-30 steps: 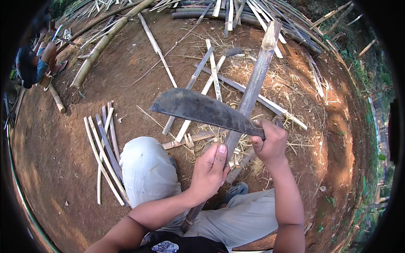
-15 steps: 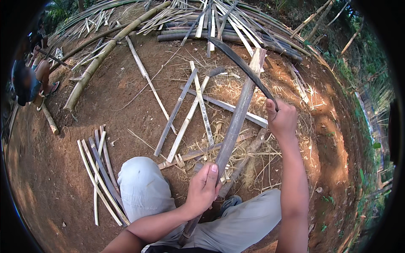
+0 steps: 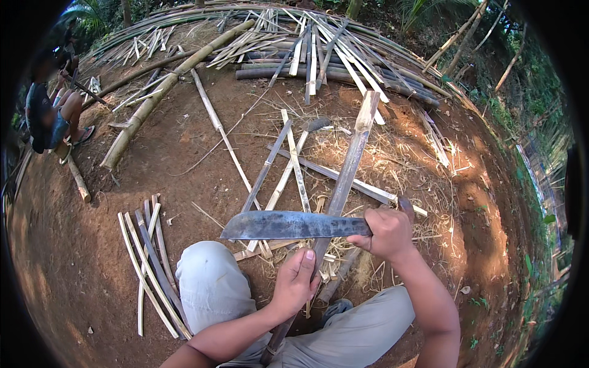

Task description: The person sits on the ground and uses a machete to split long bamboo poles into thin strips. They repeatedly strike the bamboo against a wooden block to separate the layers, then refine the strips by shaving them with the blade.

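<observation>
My left hand [image 3: 294,284] is wrapped round a long dark bamboo strip [image 3: 351,162], which slants from between my legs up and away to the right. Its far end is paler, as if scraped. My right hand [image 3: 388,233] grips the handle of a machete [image 3: 288,226], and the broad, dark, stained blade points left. The blade lies across the strip just beyond my left hand; whether it touches the strip I cannot tell. My left fingers are partly hidden behind the strip.
Cut strips [image 3: 147,270] lie beside my left knee [image 3: 208,276]. Loose strips and shavings [image 3: 392,159] cover the ground ahead. A thick bamboo pole [image 3: 178,80] lies at the far left, near a seated person [image 3: 52,116]. Stacked bamboo [image 3: 343,70] lies at the back.
My right hand has brought the machete down and toward me along the strip; its blade has swung from pointing away to pointing left. My left hand keeps its hold on the strip.
</observation>
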{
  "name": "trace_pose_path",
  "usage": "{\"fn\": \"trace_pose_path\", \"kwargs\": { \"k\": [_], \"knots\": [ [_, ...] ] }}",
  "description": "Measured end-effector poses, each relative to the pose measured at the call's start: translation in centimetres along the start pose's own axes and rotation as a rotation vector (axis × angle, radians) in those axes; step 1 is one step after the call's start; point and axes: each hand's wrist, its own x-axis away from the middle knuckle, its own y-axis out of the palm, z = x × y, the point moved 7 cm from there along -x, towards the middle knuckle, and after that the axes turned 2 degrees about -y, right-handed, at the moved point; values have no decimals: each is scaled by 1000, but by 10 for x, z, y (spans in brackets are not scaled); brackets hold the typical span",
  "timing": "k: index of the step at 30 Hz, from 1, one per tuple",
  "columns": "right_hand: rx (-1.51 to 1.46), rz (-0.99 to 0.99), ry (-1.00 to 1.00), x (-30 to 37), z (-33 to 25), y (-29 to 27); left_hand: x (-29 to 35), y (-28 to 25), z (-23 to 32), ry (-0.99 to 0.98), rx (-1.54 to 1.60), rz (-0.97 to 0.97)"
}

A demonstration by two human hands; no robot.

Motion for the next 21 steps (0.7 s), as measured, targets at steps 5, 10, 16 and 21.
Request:
{"fn": "trace_pose_path", "kwargs": {
  "k": [5,10,16,21],
  "knots": [
    [-87,-91,-66,17,-40,-4,2,3,-5,-11,-33,-20],
    [-46,-25,-82,13,-38,-3,10,-1,-6,-15,-46,5],
    [-9,90,488,-42,102,-46,18,17,2,20,-20,-77],
    [18,3,231,-48,47,-33,15,3,4,-8,68,-52]
  ]
}}
